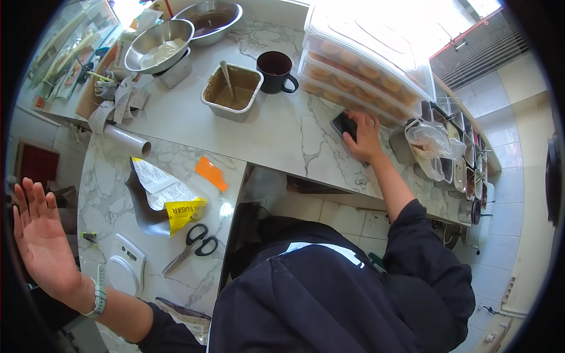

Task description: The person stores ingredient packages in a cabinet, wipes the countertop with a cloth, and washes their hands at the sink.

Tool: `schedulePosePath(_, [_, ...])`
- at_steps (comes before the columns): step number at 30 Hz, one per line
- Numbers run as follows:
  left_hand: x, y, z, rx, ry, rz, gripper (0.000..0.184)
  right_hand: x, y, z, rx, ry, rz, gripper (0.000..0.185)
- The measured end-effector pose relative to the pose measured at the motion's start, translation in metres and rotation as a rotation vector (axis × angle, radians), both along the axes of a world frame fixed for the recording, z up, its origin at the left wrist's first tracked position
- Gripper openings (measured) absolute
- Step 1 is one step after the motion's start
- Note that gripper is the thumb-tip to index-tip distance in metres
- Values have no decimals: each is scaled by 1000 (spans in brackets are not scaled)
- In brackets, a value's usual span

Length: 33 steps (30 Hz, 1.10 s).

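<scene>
My left hand [42,244] is raised past the counter's left edge, palm showing and fingers stretched out, with nothing in it. Nearest to it are a small white kitchen scale [125,263] and scissors with dark handles [197,244]. My right hand [364,140] is on a dark phone [343,125] lying on the marble-patterned counter, its thumb and fingers around the phone's right part. Just behind that hand stand stacked clear plastic boxes [365,73] of round, golden-brown pieces. The fingertips are partly hard to make out against the lowest box.
A metal tin of brown paste [226,101] with a spoon and a dark mug [274,72] stand mid-counter. Metal bowls [136,56] are at the back left. An opened sugar bag [168,194] and orange scrap [212,173] lie left. Metal containers [406,144] line the right.
</scene>
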<state>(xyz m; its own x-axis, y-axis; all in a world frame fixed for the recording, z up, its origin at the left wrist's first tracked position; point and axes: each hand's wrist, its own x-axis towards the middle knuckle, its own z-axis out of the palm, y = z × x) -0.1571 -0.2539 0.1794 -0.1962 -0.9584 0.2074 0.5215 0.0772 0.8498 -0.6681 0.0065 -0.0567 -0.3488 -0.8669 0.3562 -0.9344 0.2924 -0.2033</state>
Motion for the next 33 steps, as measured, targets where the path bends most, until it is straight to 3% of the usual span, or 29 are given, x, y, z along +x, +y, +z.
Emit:
schedulePosePath(4, [15,21,-4,-24,54,-69,43,-14,11,12,-113,10,-11,47])
schedulePosePath(6, [26,33,-9,-25,101,-71,42,-16,28,13,-202,-119,-73,48])
schedulePosePath(9, [41,51,-19,-39,212,-155,36,-6,47,9,-131,-120,-115,49])
schedulePosePath(17, [65,99,-47,56,395,63,26,7,25,-4,-21,-71,-68,47])
schedulePosePath(21, [83,110,-55,89,371,94,24,6,23,0,74,-84,-162,46])
schedulePosePath(24, [89,119,-56,88,379,140,22,8,23,3,-4,-35,-194,45])
schedulePosePath(33, [97,126,-59,81,347,240,20,3,23,-4,43,-78,-176,45])
